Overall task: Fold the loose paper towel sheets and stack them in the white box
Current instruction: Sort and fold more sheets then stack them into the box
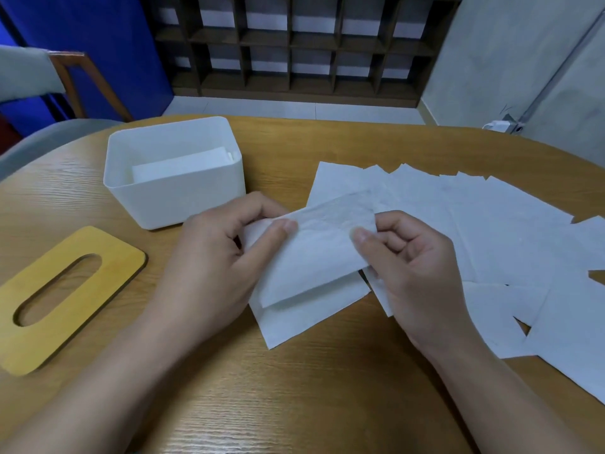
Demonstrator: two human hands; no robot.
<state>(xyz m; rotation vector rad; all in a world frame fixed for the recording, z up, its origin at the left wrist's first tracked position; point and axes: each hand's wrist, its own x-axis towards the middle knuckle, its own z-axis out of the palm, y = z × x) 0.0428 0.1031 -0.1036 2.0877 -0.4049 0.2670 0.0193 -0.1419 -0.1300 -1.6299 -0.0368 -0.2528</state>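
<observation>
A white paper towel sheet [314, 257] is held over the middle of the wooden table, its upper half doubled over the lower half. My left hand [212, 257] pinches its left end between thumb and fingers. My right hand [412, 267] pinches its right end. The white box [154, 198] stands open at the back left, just beyond my left hand, with a stack of folded sheets [183, 165] inside. Several loose flat sheets [491, 224] lie spread over the right side of the table, partly under my right hand.
A yellow wooden lid [108, 270] with an oval slot lies flat at the left, near the table's edge. The table [262, 388] is rounded. A chair [78, 83] and a dark shelf unit [294, 44] stand beyond the far edge.
</observation>
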